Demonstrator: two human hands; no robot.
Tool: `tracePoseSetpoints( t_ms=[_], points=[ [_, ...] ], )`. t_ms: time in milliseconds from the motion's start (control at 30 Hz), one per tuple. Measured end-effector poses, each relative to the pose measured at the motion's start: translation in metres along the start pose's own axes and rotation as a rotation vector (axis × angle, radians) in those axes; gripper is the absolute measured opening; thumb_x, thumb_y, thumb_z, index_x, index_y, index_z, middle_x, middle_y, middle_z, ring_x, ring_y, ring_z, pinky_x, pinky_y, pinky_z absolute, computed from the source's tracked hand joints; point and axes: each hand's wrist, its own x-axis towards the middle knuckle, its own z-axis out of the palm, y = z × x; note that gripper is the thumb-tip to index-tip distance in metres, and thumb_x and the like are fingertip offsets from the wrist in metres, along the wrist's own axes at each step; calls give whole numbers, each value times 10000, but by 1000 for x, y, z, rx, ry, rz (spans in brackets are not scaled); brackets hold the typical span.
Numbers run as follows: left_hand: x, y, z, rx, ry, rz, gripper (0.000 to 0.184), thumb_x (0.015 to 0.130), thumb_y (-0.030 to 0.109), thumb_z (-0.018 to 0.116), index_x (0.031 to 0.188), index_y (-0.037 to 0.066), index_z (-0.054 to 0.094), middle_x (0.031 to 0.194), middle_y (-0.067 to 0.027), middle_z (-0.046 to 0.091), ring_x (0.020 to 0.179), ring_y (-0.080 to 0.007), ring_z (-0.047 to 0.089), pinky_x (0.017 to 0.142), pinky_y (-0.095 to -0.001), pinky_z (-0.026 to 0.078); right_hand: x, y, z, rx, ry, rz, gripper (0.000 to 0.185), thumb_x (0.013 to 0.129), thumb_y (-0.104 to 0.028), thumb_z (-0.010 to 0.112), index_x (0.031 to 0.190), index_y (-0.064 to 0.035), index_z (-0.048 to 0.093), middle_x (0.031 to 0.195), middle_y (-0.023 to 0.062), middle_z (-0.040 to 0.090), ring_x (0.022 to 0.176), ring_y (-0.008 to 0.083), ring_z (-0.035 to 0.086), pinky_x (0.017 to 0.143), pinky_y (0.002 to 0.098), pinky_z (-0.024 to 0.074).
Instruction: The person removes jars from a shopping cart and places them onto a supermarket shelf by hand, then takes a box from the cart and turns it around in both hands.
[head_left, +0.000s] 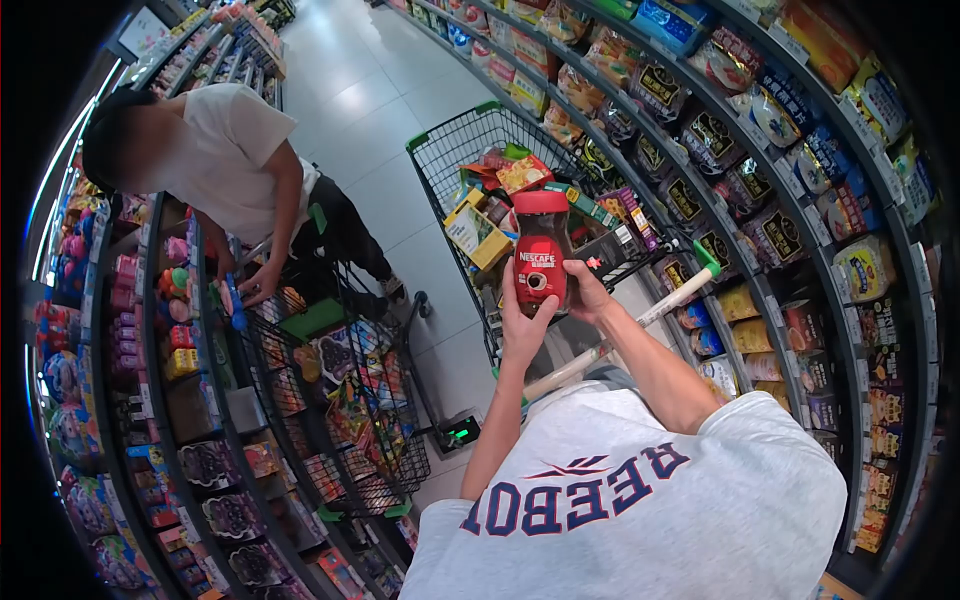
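Upright in both my hands is a coffee jar (541, 245) with a red lid and a red Nescafe label. My left hand (526, 318) is wrapped around its lower left side, thumb across the front. On the right side, my right hand (590, 292) grips the jar near its base. Beyond the jar stands a shopping cart (430, 170) with green corners, loaded with packets and boxes. Among them are a yellow box (476, 232) and a red packet (524, 174). The cart's pale handle bar (650, 315) runs just in front of my forearms.
Shelves of bagged goods (700, 130) curve along my right. At left, a person in a white shirt (225, 130) leans toward the other shelf (190, 400), hands on a blue item (232, 298). A second loaded cart (340, 400) stands beside them. Tiled floor (350, 90) runs between.
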Motion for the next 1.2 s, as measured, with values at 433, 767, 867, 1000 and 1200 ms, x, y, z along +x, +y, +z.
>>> tracePoseSetpoints(
  t_ms=[433,767,867,1000,1200],
  points=[
    [-13,-16,12,250,60,31,1006,729,31,894,1580,39,358,1503,-163,478,1360,-274,503,1129,-391,430,-10,-6,2,-668,238,-292,1011,750,-422,914,1481,23,376,1286,149,633,1196,211,622,1047,362,508],
    [-31,-65,9,254,-145,74,664,923,71,650,1543,12,418,1457,-239,486,1328,-392,520,1106,-472,427,-55,-20,-23,-474,453,-416,634,870,-416,814,1313,-24,585,1176,72,689,1078,163,654,969,332,521],
    [-38,-74,3,714,-269,41,603,913,182,696,1449,-15,502,1409,-260,526,1285,-442,516,1094,-512,403,-70,-20,-43,-339,457,-475,490,934,-341,748,1297,-41,610,1152,41,697,1045,124,656,941,315,530],
    [-38,-82,-6,885,-335,109,517,886,277,734,1311,8,615,1233,-213,655,1171,-426,584,1009,-534,433,-75,-8,-70,-181,493,-470,451,952,-357,717,1271,-51,629,1104,37,713,967,117,682,888,305,555],
    [-36,-74,-2,858,-222,47,371,923,296,706,1239,101,718,1155,-169,685,1075,-393,627,940,-502,481,-74,-7,-71,-108,468,-416,497,975,-375,677,1325,-32,591,1149,72,713,990,162,711,904,335,580]
  ],
)
